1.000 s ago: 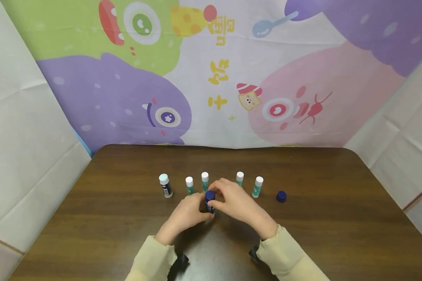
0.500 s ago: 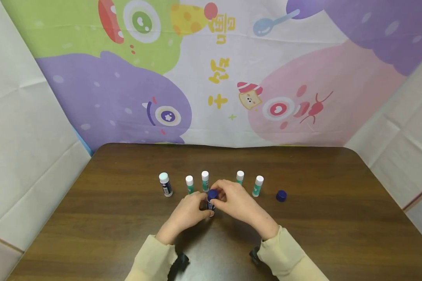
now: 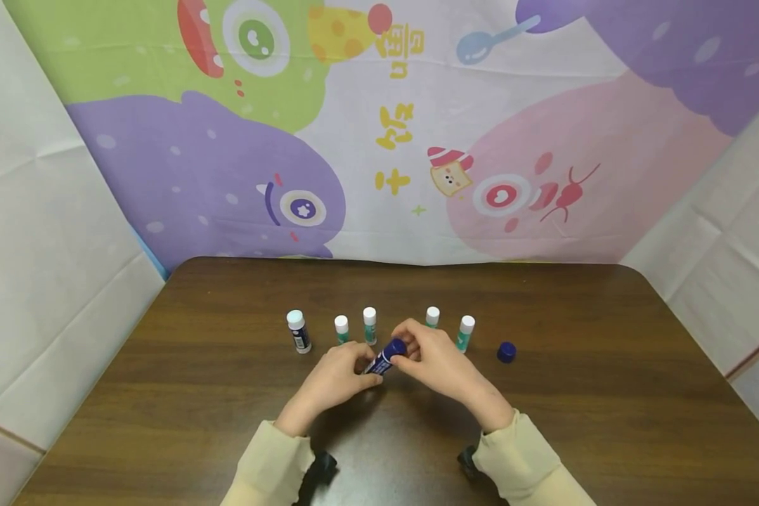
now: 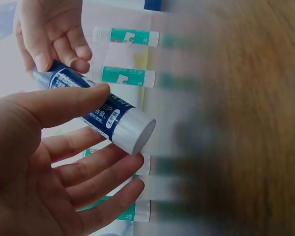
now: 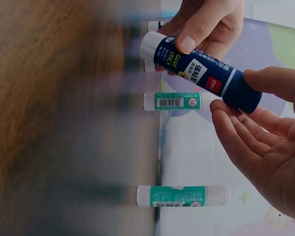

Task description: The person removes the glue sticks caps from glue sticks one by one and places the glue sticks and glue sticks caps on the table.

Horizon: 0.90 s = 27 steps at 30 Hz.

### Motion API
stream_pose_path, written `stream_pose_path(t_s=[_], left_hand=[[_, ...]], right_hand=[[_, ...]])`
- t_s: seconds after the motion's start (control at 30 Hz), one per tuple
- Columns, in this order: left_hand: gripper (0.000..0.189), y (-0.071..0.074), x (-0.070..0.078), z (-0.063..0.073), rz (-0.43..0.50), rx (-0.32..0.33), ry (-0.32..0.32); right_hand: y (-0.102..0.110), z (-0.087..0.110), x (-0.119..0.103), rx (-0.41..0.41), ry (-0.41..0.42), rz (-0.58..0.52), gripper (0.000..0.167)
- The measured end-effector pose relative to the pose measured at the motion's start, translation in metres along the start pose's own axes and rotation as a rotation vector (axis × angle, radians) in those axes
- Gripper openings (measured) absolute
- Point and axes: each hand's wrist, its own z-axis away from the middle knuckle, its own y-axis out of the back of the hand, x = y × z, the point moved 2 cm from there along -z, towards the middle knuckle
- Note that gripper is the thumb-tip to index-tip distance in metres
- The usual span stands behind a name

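Between my two hands a navy glue stick (image 3: pixel 383 357) is held tilted, its blue cap end up toward the right. My left hand (image 3: pixel 336 378) grips the body near the white base, thumb across the label in the left wrist view. The thumb and fingers of my right hand (image 3: pixel 439 362) pinch the blue cap (image 5: pixel 244 93), which sits on the tube. Behind the hands stand several green glue sticks (image 3: pixel 464 333) with white tops, some partly hidden by the hands.
A navy glue stick with a pale top (image 3: pixel 299 332) stands upright at the left of the row. A loose blue cap (image 3: pixel 507 352) lies at the right. The brown table (image 3: pixel 575 422) ends at a cartoon-printed cloth (image 3: pixel 379 239) behind.
The glue stick, upright before, now leans to the right, its capped end shifted right. My right hand has moved slightly right with the cap; my left hand still grips the body.
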Motion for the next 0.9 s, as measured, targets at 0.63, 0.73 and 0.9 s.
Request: stream_pose_path(t_s=[0.63, 0.73, 0.9], left_hand=[[0.020, 0.013, 0.004, -0.003, 0.045, 0.107, -0.005], [0.019, 0.015, 0.006, -0.005, 0.076, 0.135, -0.013], [0.020, 0.017, 0.009, -0.006, 0.150, 0.166, -0.033]], right_hand=[[0.009, 0.006, 0.016, 0.000, -0.023, -0.067, 0.022], [0.010, 0.007, 0.020, 0.009, -0.039, -0.110, 0.023], [0.017, 0.009, 0.018, 0.009, -0.078, -0.242, 0.026]])
